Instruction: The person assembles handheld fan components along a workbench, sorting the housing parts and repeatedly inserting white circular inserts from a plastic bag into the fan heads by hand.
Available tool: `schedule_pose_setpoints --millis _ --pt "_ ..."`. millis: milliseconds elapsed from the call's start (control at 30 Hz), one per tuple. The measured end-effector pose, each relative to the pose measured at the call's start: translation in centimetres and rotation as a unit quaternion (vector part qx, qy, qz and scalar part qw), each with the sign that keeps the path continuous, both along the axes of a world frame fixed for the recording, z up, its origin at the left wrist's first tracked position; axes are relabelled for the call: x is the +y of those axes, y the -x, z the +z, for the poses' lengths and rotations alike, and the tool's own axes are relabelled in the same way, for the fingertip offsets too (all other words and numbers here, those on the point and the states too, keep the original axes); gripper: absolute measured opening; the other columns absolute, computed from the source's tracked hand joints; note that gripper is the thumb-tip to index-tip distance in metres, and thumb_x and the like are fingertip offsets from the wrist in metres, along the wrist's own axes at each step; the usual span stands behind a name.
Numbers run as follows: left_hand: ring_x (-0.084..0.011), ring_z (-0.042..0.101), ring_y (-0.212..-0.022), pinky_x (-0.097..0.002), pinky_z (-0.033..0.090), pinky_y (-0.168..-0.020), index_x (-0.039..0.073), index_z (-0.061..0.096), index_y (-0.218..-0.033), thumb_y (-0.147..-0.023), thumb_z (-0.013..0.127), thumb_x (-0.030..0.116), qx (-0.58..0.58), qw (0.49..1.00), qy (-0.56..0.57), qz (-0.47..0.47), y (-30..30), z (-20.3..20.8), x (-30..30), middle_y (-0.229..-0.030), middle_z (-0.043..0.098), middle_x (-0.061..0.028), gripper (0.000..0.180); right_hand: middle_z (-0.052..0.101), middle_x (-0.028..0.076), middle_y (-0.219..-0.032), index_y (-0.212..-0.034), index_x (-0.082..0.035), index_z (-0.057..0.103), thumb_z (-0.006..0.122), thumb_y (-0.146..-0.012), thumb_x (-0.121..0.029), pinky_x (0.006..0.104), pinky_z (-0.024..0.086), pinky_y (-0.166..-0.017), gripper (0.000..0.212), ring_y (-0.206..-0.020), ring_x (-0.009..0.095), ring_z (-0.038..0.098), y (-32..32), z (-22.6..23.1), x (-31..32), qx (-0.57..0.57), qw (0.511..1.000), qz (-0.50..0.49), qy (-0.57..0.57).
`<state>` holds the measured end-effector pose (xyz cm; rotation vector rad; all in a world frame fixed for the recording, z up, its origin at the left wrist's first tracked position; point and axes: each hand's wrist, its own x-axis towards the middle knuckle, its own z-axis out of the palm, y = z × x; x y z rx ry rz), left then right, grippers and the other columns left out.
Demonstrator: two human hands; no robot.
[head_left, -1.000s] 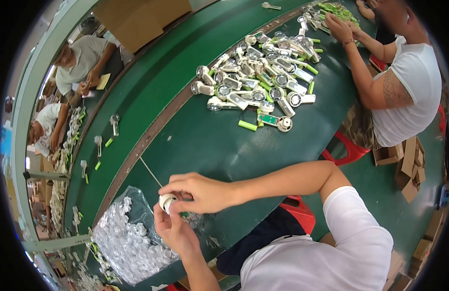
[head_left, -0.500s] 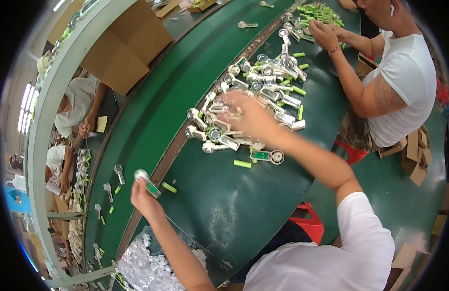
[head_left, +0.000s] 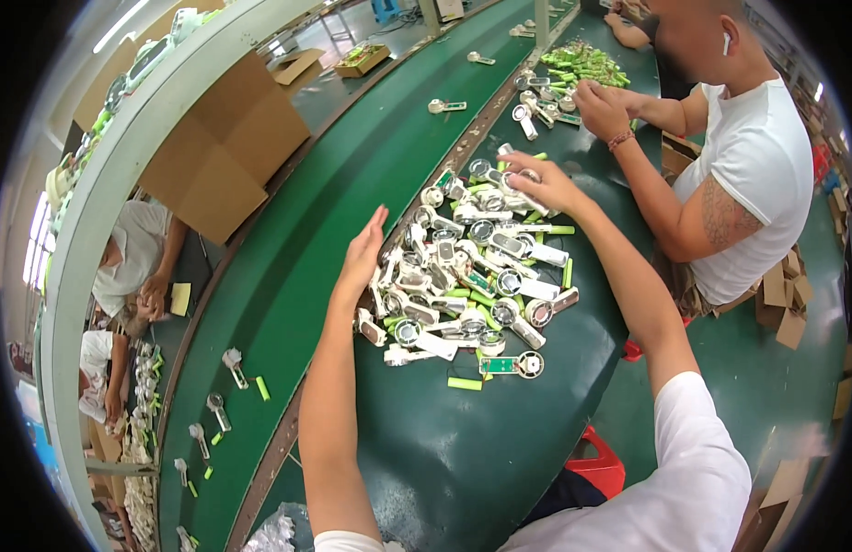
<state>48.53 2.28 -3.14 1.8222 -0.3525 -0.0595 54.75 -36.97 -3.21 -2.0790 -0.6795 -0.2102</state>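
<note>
A heap of small white handheld fans with round heads lies on the dark green table, with bright green cylindrical batteries among them. My left hand stands on edge along the heap's left side, fingers stretched and nothing in it. At the heap's far right end, my right hand reaches over the fans with its fingers apart, apparently touching the nearest ones. One fan with a bare green circuit board lies at the heap's near edge, beside a loose green battery.
A green conveyor belt runs along the left, carrying spaced fans and batteries. A co-worker in a white shirt sits at right, handling parts near another battery pile. Clear plastic bits lie at the lower left. A red stool is below.
My left hand let go of its fan and moved up to the heap's left side. Another fan and battery now lie on the belt. My right hand shifted toward the heap's far right end.
</note>
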Motion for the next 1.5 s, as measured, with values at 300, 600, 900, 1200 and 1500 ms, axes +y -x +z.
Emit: schedule_pose_setpoints --millis 300,600,900,1200,1500 --pt "-0.0246 0.039 -0.138 -0.0378 0.03 -0.114 0.014 0.052 -0.141 -0.095 0.062 0.038 -0.021 0.979 -0.132 -0.152 -2.1 1.2 -4.4 -0.148 0.045 -0.0107 0.053 0.063 0.019 -0.127 -0.122 -0.01 0.067 0.07 -0.085 -0.038 0.0421 0.035 -0.11 0.047 -0.135 0.033 0.045 6.2 1.7 4.5 0.099 0.993 0.054 -0.038" --pt "-0.0259 0.042 -0.137 -0.038 0.029 -0.114 0.007 0.057 -0.135 -0.088 0.072 0.031 -0.003 0.986 -0.133 -0.104 10.8 2.2 0.0 -0.147 0.046 -0.0135 0.055 0.069 0.017 -0.116 -0.116 -0.003 0.068 0.072 -0.084 -0.023 0.0435 0.038 -0.109 0.038 -0.135 0.035 0.046 14.8 1.6 9.9 0.116 0.984 0.119 -0.068" --pt "-0.0261 0.044 -0.136 -0.0386 0.034 -0.111 0.012 0.049 -0.143 -0.08 0.078 0.022 0.014 0.987 -0.138 0.086 27.6 3.0 8.4 -0.148 0.046 -0.0139 0.07 0.063 0.017 -0.125 -0.123 -0.008 0.064 0.068 -0.088 -0.034 0.0429 0.044 -0.103 0.043 -0.126 0.035 0.053 21.7 2.3 18.6 0.032 0.97 0.237 -0.043" --pt "-0.0228 0.057 -0.091 -0.0317 0.049 -0.079 0.011 0.057 -0.134 -0.082 0.075 0.023 -0.012 0.912 -0.222 0.345 38.3 1.7 7.1 -0.112 0.063 -0.0095 0.056 0.058 0.018 -0.132 -0.129 -0.013 0.061 0.05 -0.096 -0.05 0.0471 0.035 -0.108 0.051 -0.125 0.042 0.049 0.3 -0.1 14.9 -0.304 0.914 -0.1 0.252" --pt "-0.032 0.064 -0.089 -0.0396 0.051 -0.078 0.005 0.062 -0.119 -0.083 0.071 0.016 0.051 0.895 -0.266 0.355 35.7 2.3 7.4 -0.106 0.064 -0.0181 0.039 0.066 0.017 -0.102 -0.109 0.001 0.069 0.046 -0.102 -0.037 0.0354 0.046 -0.088 0.044 -0.098 0.031 0.063 7.9 -0.9 19.0 -0.102 0.981 0.115 0.12"
